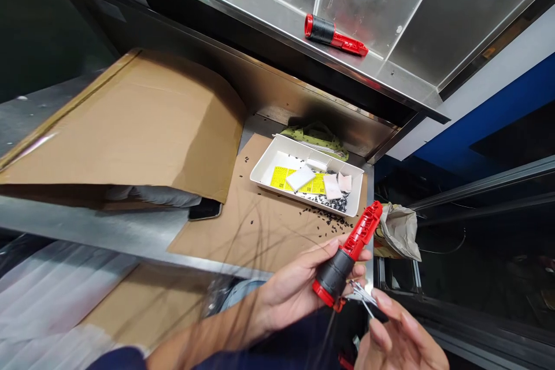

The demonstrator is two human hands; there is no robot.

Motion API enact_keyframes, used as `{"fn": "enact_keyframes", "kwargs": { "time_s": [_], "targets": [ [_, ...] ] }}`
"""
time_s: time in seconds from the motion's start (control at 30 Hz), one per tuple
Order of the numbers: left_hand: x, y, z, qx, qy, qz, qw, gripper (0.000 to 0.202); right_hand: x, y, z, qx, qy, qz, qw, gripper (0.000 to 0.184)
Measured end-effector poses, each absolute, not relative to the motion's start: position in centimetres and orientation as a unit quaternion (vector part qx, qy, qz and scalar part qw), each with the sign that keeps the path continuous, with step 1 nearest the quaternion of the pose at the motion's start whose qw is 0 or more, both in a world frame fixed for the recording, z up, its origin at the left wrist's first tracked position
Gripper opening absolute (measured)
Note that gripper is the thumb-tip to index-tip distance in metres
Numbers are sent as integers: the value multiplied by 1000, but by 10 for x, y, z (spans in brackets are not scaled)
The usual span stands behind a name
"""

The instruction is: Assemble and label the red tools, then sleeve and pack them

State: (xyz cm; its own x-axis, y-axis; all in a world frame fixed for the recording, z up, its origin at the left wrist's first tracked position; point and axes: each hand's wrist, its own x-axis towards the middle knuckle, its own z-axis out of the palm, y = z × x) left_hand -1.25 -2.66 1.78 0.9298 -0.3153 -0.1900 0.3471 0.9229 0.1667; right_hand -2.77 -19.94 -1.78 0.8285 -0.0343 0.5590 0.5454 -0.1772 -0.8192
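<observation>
My left hand [299,283] is closed around a red and black plastic housing [336,272]. Its narrow red end, with an open ribbed inside, points up and away, and the round black part with a red rim faces down toward me. Between the fingertips of my right hand [399,326] is a small bundle of thin whitish strands [363,293] that look like wires, close beside the housing's rim. Whether the strands are joined to the housing, I cannot tell. A second housing [323,30] of the same kind lies on the metal ledge above.
A white tray [260,176] holds yellow labels, white pads and small black pieces. More black pieces [329,221] lie scattered on the cardboard sheet [217,240]. A big cardboard box [165,121] stands left, a green patterned bag [316,137] behind the tray, a paper bag [399,228] right.
</observation>
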Motion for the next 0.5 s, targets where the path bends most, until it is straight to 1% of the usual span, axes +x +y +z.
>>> {"fn": "enact_keyframes", "kwargs": {
  "time_s": [0.23, 0.4, 0.5],
  "targets": [
    [-13, -27, 18, 113, 72, -166, 977, 27, -21, -175, -25, -667, -196, -244, 675, 39],
    [-12, -28, 16, 119, 83, -172, 974, 30, -21, -175, -28, -662, -186, -254, 681, 34],
    [-11, -28, 17, 116, 95, -180, 972, 32, -25, -182, -24, -675, -156, -220, 687, 37]
  ]
}}
